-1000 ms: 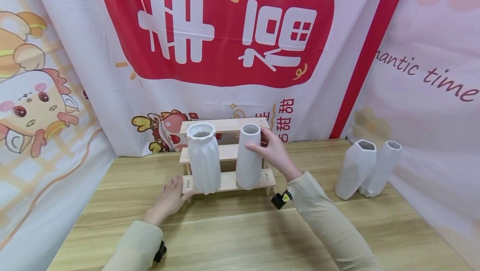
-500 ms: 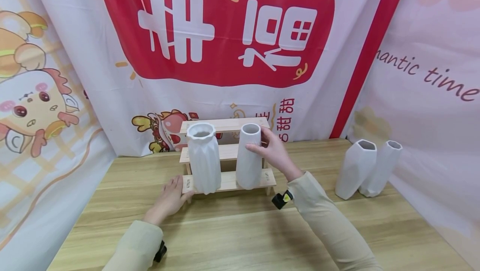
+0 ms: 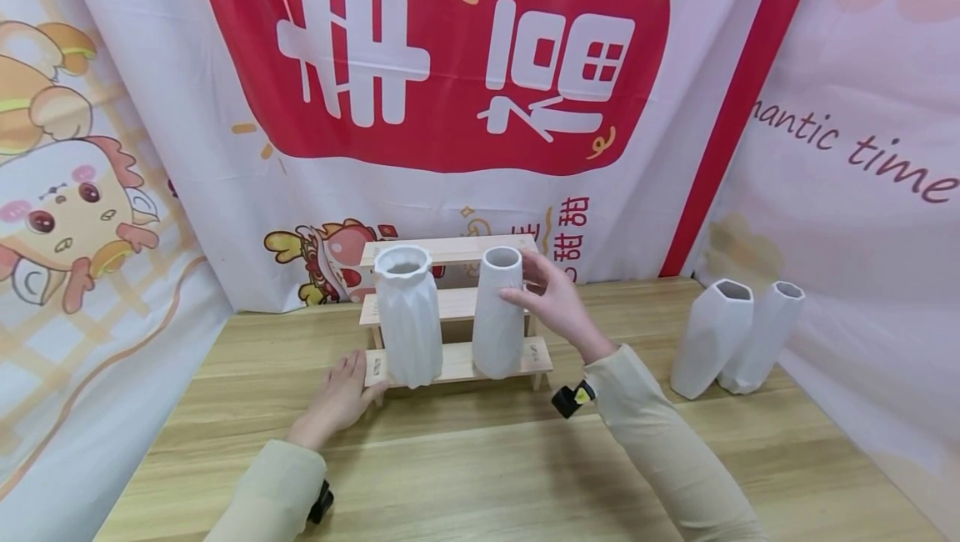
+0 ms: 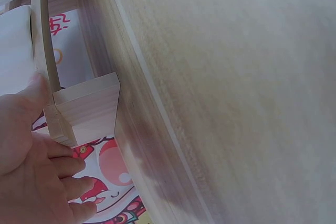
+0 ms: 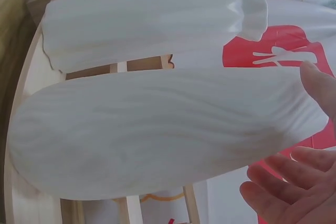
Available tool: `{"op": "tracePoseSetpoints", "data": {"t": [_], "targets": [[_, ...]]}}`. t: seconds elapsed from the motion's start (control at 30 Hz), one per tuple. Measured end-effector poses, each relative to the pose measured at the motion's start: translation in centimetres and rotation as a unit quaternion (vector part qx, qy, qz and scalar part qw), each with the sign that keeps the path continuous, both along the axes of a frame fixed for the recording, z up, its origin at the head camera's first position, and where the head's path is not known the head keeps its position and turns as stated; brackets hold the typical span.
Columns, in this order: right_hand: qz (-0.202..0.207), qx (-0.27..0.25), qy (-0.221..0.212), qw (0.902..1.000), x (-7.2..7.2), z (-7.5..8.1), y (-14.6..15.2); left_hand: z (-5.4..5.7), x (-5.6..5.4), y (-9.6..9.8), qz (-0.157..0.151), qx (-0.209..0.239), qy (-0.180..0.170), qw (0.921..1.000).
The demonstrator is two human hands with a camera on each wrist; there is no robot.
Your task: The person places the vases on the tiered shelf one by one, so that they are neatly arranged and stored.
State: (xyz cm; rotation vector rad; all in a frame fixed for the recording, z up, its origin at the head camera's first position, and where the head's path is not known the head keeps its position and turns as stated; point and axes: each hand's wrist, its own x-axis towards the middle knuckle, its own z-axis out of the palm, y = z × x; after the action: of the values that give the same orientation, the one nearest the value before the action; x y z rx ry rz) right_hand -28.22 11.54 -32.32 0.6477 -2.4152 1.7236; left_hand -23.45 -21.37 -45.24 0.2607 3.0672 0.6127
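Note:
A ribbed white vase with a wavy rim (image 3: 408, 325) stands upright at the left of the three-tier wooden display stand's (image 3: 457, 361) lowest step. At that step's right, a smooth-rimmed tapered white vase (image 3: 497, 329) also stands upright. My left hand (image 3: 339, 396) holds the left end of the lowest step, thumb along its front edge and fingers beside it. My right hand (image 3: 557, 300) is at the upper right of the tapered vase, fingers spread. In the right wrist view, its thumb (image 5: 317, 85) is right at the rim and the other fingers stand apart from the wall.
Two faceted white vases, one broad (image 3: 712, 342) and one slimmer (image 3: 763, 342), stand close together on the wooden table (image 3: 465, 475) at the right. A printed cloth (image 3: 450, 150) hangs behind the stand, with more cloth along both sides.
My right hand has shifted slightly right, its thumb sliding back toward the tapered vase's edge and its grip loosening. Both vases on the stand and my left hand have stayed put.

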Motion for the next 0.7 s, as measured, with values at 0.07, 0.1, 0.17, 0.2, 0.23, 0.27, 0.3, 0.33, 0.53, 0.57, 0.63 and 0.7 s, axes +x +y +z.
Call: {"op": "tracePoseSetpoints", "data": {"t": [0.07, 0.1, 0.17, 0.2, 0.23, 0.27, 0.3, 0.33, 0.53, 0.57, 0.63, 0.7], "targets": [[-0.003, 0.004, 0.001, 1.0000, 0.0, 0.0, 0.3, 0.0, 0.0, 0.0, -0.001, -0.001, 0.001, 1.0000], [-0.005, 0.007, 0.001, 1.0000, 0.1, 0.1, 0.4, 0.0, 0.0, 0.0, -0.001, -0.001, 0.001, 1.0000], [-0.012, 0.012, 0.002, 0.9999, 0.1, 0.0, 0.7, 0.1, 0.0, 0.0, -0.001, 0.000, 0.002, 1.0000], [-0.014, 0.014, 0.004, 0.9998, 0.1, 0.0, 0.9, 0.1, 0.0, 0.0, -0.002, 0.001, 0.002, 1.0000], [-0.015, 0.014, 0.006, 0.9998, 0.2, 0.0, 1.0, 0.1, 0.0, 0.0, -0.002, 0.002, 0.001, 1.0000], [-0.017, 0.013, 0.008, 0.9997, 0.2, 0.0, 1.1, 0.1, 0.0, 0.0, -0.003, 0.002, 0.001, 1.0000], [-0.019, 0.012, 0.010, 0.9997, 0.2, 0.0, 1.3, 0.1, 0.1, 0.0, -0.003, 0.003, 0.000, 1.0000], [-0.021, 0.010, 0.012, 0.9997, 0.2, 0.0, 1.4, 0.1, 0.1, 0.0, -0.003, 0.002, -0.002, 1.0000], [-0.036, 0.010, 0.013, 0.9992, 0.2, 0.2, 2.4, 0.2, 0.1, 0.0, -0.002, -0.002, -0.006, 1.0000], [-0.037, 0.010, 0.013, 0.9992, 0.2, 0.2, 2.6, 0.2, 0.1, 0.0, -0.002, -0.001, -0.006, 1.0000], [-0.041, 0.007, 0.018, 0.9990, 0.2, 0.2, 3.0, 0.2, 0.1, 0.0, -0.002, 0.000, -0.007, 1.0000], [-0.043, 0.004, 0.017, 0.9989, 0.5, 0.5, 3.2, 0.2, 0.1, 0.0, -0.003, -0.002, -0.005, 1.0000]]}}
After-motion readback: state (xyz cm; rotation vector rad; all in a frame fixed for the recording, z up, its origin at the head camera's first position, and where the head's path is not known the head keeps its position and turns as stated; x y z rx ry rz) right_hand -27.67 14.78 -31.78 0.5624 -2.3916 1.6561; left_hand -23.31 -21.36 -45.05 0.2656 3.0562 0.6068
